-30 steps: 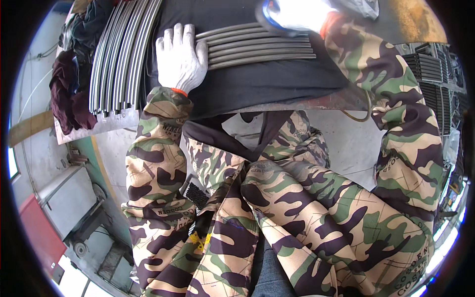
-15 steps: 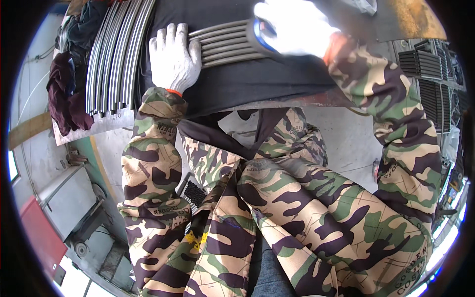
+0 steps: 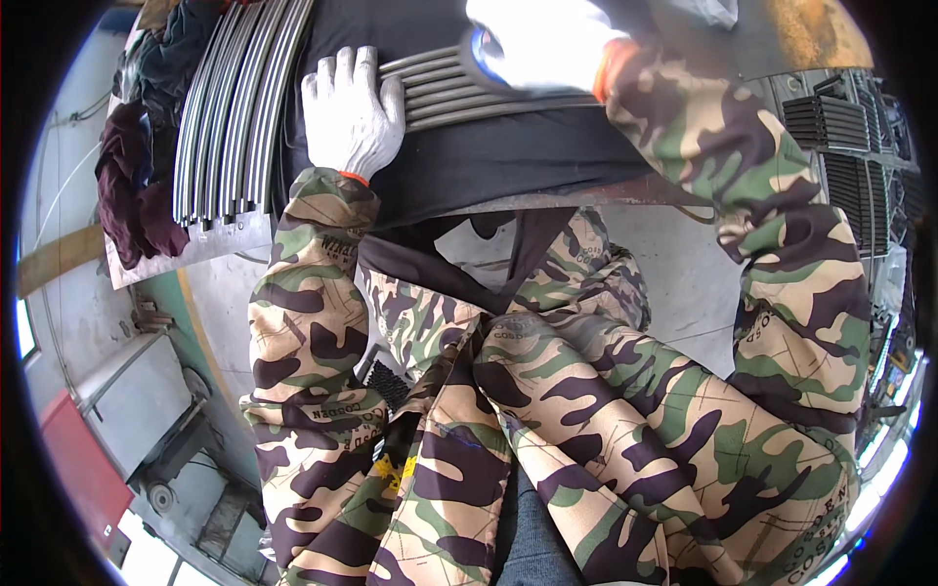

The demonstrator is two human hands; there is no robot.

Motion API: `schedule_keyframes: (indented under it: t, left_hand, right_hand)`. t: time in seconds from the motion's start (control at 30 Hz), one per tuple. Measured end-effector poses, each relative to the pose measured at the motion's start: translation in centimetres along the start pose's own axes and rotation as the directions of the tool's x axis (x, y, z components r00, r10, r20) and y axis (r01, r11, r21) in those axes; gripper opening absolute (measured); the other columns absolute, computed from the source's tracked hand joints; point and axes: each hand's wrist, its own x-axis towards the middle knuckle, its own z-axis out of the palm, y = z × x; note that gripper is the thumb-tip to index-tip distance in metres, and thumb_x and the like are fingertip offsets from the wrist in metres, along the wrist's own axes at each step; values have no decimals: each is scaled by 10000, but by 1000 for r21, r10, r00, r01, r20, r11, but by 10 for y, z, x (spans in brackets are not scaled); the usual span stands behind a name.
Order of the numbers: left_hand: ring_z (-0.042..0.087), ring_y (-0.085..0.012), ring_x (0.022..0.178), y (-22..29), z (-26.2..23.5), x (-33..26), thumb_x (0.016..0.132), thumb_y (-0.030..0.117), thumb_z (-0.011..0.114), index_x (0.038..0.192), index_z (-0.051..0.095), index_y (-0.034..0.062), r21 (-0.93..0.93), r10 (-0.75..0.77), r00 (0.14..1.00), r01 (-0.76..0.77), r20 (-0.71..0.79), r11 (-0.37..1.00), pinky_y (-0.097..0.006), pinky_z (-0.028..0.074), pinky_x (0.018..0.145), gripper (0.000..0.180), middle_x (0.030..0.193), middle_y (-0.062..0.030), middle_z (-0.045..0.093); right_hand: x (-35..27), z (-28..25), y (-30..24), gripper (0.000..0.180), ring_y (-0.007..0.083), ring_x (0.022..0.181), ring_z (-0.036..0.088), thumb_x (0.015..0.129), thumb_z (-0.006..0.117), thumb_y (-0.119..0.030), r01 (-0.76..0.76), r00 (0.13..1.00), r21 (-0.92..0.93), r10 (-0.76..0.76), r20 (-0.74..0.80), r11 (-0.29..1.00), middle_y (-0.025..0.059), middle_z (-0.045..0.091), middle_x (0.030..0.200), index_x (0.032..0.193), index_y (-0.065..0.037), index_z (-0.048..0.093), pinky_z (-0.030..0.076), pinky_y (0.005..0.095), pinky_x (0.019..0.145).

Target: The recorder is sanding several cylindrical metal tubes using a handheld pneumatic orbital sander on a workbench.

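Note:
Several grey metal rods (image 3: 445, 93) lie side by side on a dark cloth (image 3: 469, 161) that covers the table. My left hand (image 3: 354, 112), in a white knit glove, rests flat over their left ends, its fingers stretched out and close together. Farther right, my right hand (image 3: 552, 44), also gloved in white, is curled over a dark, rounded thing with a blue edge (image 3: 481, 57) and bears on the same rods. Motion blurs this hand, so the held thing's exact kind cannot be made out. The rods' right part is mostly hidden beneath the right hand and forearm.
More shiny rods (image 3: 230, 127) lie in a row at the table's left, beside crumpled dark cloths (image 3: 142, 186). Racks of dark bars (image 3: 831, 125) stand at the right. A rusty brown patch (image 3: 816, 34) shows at the far right corner.
My right hand has slid left along the rods with the blue-edged thing, closer to my left hand. My left hand stays on the rod ends, shifted only slightly in view.

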Motion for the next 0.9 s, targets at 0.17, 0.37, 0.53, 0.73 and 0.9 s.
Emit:
schedule_keyframes:
  t: [0.17, 0.37, 0.53, 0.73, 0.9]
  left_hand:
    - [621, -381, 1204, 4, -8, 4, 1011, 293, 612, 1338, 668, 13, 2, -43, 997, 43, 64, 999, -514, 450, 1055, 435, 1323, -200, 681]
    - [625, -372, 1184, 4, -9, 0, 1005, 291, 623, 1324, 673, 12, -5, -76, 994, 77, 77, 997, -514, 454, 1036, 427, 1305, -195, 690]
    - [635, -377, 1170, 4, -6, 2, 1000, 299, 635, 1311, 684, 9, -11, -48, 998, 49, 39, 999, -512, 461, 1030, 427, 1298, -203, 696]
    - [628, -364, 1122, 1, 3, 0, 949, 321, 678, 1244, 692, 17, -43, -20, 998, 18, -54, 999, -521, 456, 997, 424, 1206, -172, 687]
    - [639, -361, 1144, 2, 0, 6, 986, 277, 641, 1284, 686, 20, -15, -50, 998, 50, 27, 999, -503, 466, 1007, 396, 1250, -182, 701]
  right_hand:
    - [-2, -6, -15, 263, 422, 961, 704, 931, 652, -277, 30, 999, 35, -31, 23, 999, 228, 689, 1031, 1061, -51, 688, 596, 540, 798]
    - [2, 1, -18, 253, 422, 937, 705, 913, 665, -276, 23, 1000, 16, -23, -1, 1000, 222, 685, 1014, 1045, -62, 688, 595, 541, 800]
    - [8, 5, -22, 244, 424, 909, 704, 924, 651, -274, 50, 996, 8, -50, -71, 999, 222, 687, 1004, 1043, -64, 687, 589, 551, 756]
    - [-2, -6, -35, 260, 429, 920, 708, 933, 648, -282, 118, 993, 62, -118, -13, 991, 227, 692, 1000, 1055, -56, 684, 593, 547, 790]
    - [24, 8, -18, 251, 437, 916, 702, 929, 645, -280, 30, 992, -6, -30, -124, 1000, 232, 694, 1010, 1032, -56, 695, 588, 554, 806]
